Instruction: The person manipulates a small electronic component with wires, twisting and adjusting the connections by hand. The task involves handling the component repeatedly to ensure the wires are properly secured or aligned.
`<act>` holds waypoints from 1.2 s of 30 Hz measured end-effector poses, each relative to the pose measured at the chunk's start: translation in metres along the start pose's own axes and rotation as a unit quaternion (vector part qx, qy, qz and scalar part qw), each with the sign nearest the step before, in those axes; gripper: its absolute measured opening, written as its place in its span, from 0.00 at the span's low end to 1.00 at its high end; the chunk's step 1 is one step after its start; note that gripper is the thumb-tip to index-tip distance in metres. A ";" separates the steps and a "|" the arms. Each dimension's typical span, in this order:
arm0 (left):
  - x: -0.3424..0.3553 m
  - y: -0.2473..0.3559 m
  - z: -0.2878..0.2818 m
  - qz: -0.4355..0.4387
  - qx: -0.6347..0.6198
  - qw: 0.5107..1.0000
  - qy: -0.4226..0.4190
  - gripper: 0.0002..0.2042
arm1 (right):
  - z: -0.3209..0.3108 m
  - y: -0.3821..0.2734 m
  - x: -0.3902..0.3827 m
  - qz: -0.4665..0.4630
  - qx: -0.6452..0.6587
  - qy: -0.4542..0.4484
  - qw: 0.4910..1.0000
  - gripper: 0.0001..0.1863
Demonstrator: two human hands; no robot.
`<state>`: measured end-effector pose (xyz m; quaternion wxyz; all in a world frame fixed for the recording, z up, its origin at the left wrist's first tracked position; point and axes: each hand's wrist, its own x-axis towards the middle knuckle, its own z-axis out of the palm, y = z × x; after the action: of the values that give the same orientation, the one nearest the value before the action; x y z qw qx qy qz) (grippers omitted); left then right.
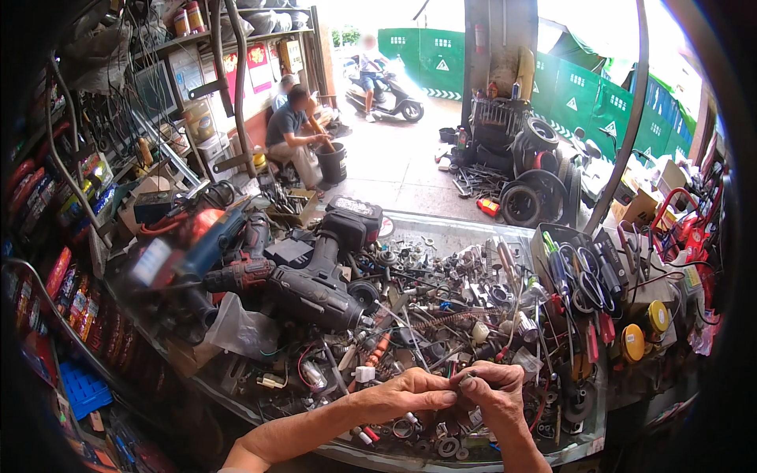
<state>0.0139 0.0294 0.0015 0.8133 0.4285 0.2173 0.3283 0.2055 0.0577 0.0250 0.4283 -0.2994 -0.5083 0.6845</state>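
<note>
Over the near right part of a cluttered glass-topped bench, my two hands meet at the fingertips. My left hand reaches across from the left, its thumb and fingers pinched together. Against it, my right hand is also pinched, fingers curled. A small dark piece shows between the fingertips, too small to name. Beneath and around the hands lie loose screws, washers and metal rings. A white plug-like block and an orange-red beaded part lie just beyond my left hand.
A large cordless impact wrench and an angle grinder lie on the left of the bench. Pliers and screwdrivers fill a tool box at right. Beyond are tyres, a seated person by a black bucket, and a scooter rider.
</note>
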 end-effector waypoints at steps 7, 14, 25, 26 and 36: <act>0.000 -0.008 -0.005 0.046 0.052 0.996 0.062 0.15 | 0.001 0.002 0.003 -0.023 -0.013 -0.019 0.999 0.07; 0.009 -0.011 0.016 0.140 0.254 0.921 0.260 0.09 | 0.003 0.006 0.002 0.004 -0.076 0.083 0.994 0.06; 0.008 0.004 0.006 0.120 -0.045 0.960 0.248 0.12 | -0.025 0.003 0.014 0.059 0.300 0.118 0.945 0.19; 0.008 0.005 0.007 0.114 -0.053 0.962 0.242 0.13 | -0.024 0.002 0.014 0.058 0.299 0.101 0.947 0.19; 0.009 0.004 0.017 0.086 -0.008 0.946 0.312 0.10 | -0.020 -0.001 0.017 0.046 0.236 0.101 0.965 0.13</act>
<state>0.0290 0.0280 0.0137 0.6774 0.3148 0.4197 0.5156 0.2152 0.0817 0.0199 0.5041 -0.2805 -0.2722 0.7702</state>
